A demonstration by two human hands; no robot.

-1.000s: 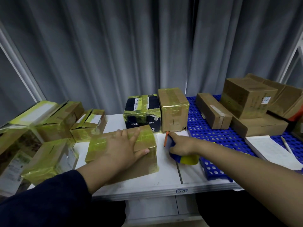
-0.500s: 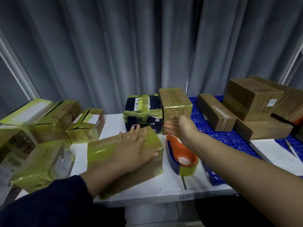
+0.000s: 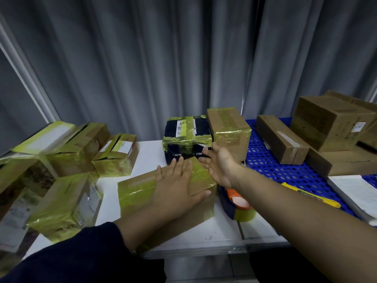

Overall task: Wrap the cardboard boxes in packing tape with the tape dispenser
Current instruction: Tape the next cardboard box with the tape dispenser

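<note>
A: Obs, big to small. Grey curtain (image 3: pixel 183 58) behind the whole bench. White table (image 3: pixel 146 158) in front, blue perforated pallet (image 3: pixel 285 174) butted to its R side. What's on them?

B: L side of table: pile of taped boxes (image 3: pixel 67 203), all in yellowish tape. Back centre: black taped box (image 3: pixel 187 144) w/ a taller taped box (image 3: pixel 228 127) right against its R side. On the pallet: plain brown cartons (image 3: pixel 330 121), no yellow tape visible, so plenty left to do, IMO.

A: Work piece?

B: Brown cardboard box (image 3: pixel 138 190), front centre, lying at an angle. Yellowish bands round L end and far R end. Near R face looks bare.

A: Dispenser?

B: Tape dispenser (image 3: pixel 240 209), orange/blue, roll loaded, sits on the table just R of that box, under the R forearm. Nobody holding it.

A: Hands?

B: Person's left hand (image 3: pixel 177 188) lies flat on the box top, fingers straight, thumb at R edge. It presses, no curl. The right hand (image 3: pixel 221 164) is spread wide and empty, over the box's far R corner, near the black box. Contact w/ either: can't tell.

A: Step, your read?

B: Prob. smoothing tape or turning the box for another pass. To do it well: L palm weight on so the box doesn't skid, rub each band from the middle outward over the edges to clear bubbles, then bare face up before fetching the dispenser. Mind the forearm, since it passes right over the dispenser.
</note>
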